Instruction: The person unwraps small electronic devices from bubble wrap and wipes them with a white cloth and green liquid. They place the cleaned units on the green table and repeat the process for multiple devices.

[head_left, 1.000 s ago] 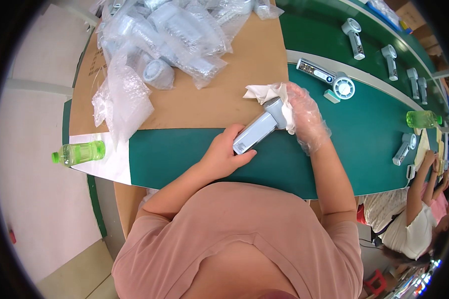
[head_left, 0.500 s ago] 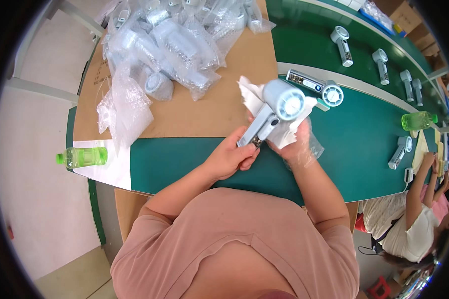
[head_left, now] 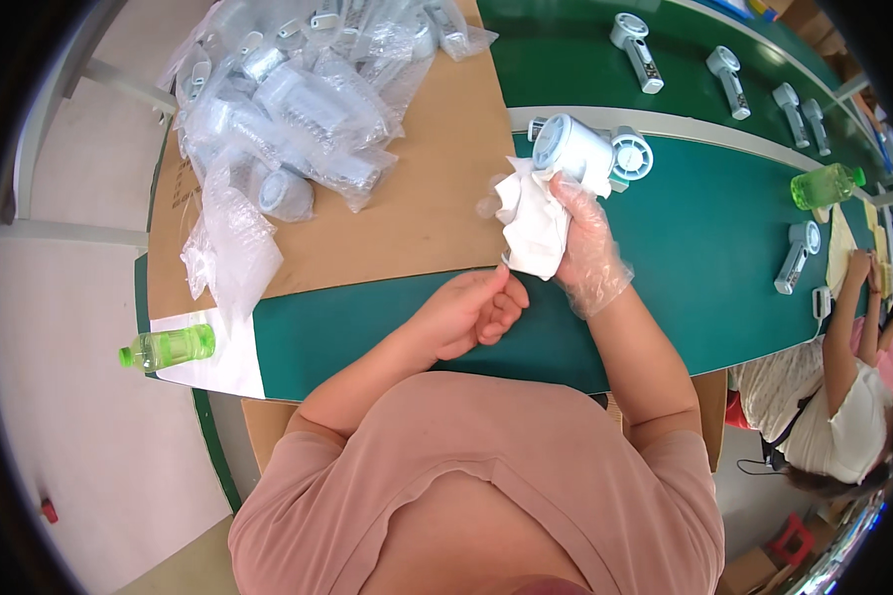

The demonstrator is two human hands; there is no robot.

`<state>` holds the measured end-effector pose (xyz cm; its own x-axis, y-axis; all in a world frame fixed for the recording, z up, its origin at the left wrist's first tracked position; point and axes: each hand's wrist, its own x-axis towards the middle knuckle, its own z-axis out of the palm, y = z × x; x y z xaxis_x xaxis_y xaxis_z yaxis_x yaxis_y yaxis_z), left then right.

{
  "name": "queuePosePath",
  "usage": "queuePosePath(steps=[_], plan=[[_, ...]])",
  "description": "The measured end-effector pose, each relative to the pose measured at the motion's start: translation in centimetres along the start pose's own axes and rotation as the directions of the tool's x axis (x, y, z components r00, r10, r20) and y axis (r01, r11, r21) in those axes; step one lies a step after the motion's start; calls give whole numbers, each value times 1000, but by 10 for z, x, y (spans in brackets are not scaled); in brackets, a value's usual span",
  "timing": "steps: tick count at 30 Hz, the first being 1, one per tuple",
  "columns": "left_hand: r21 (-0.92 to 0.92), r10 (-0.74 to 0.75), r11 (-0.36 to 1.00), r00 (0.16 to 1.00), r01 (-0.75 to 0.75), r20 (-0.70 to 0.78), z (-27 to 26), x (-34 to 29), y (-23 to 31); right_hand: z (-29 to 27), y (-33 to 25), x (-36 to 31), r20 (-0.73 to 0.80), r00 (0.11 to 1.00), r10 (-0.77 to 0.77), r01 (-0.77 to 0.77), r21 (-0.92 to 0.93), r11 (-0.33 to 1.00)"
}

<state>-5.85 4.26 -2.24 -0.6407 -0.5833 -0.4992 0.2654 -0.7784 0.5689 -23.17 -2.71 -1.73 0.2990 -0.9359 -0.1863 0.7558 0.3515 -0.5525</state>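
Note:
A light blue handheld fan point(head_left: 572, 149) is held above the table, its round head away from me. My right hand point(head_left: 587, 238), in a clear plastic glove, presses a crumpled white tissue point(head_left: 536, 220) around it, and the tissue hides most of the handle. My left hand point(head_left: 481, 312) is closed, its thumb and finger at the handle's near end; the exact grip is partly hidden. Just behind, a second handheld fan point(head_left: 633, 157) lies on the table, partly covered by the held one.
Bubble-wrapped fans point(head_left: 318, 109) pile up on cardboard point(head_left: 437, 198) at the left. A green-capped bottle point(head_left: 174, 347) lies on white paper nearby. Several fans, including one fan point(head_left: 637, 55), rest on the green surface beyond and rightward. Another person's arm point(head_left: 843, 307) reaches in at the right.
The fan has turned so that its head faces up and left, and the tissue now wraps over its handle. My right hand has come round the tissue. The view has shifted slightly.

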Motion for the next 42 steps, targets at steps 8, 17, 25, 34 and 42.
queuePosePath(steps=[8,17,25,34,42], plan=[[-129,288,951,956,-279,55,19,-2,14,16,2,-10,-53,992,118,-124,-150,981],[325,250,905,961,-274,113,-13,-33,29,27,13,-16,-86,974,207,-224,-330,917],[934,933,352,96,-52,-347,-94,-149,74,25,18,-8,-85,969,231,-244,-214,946],[866,991,-40,128,499,-27,-124,-172,96,18,20,-2,-135,966,220,-239,-149,959],[751,955,102,146,653,-257,-159,-136,101,20,18,-3,-213,972,94,-160,-321,933]])
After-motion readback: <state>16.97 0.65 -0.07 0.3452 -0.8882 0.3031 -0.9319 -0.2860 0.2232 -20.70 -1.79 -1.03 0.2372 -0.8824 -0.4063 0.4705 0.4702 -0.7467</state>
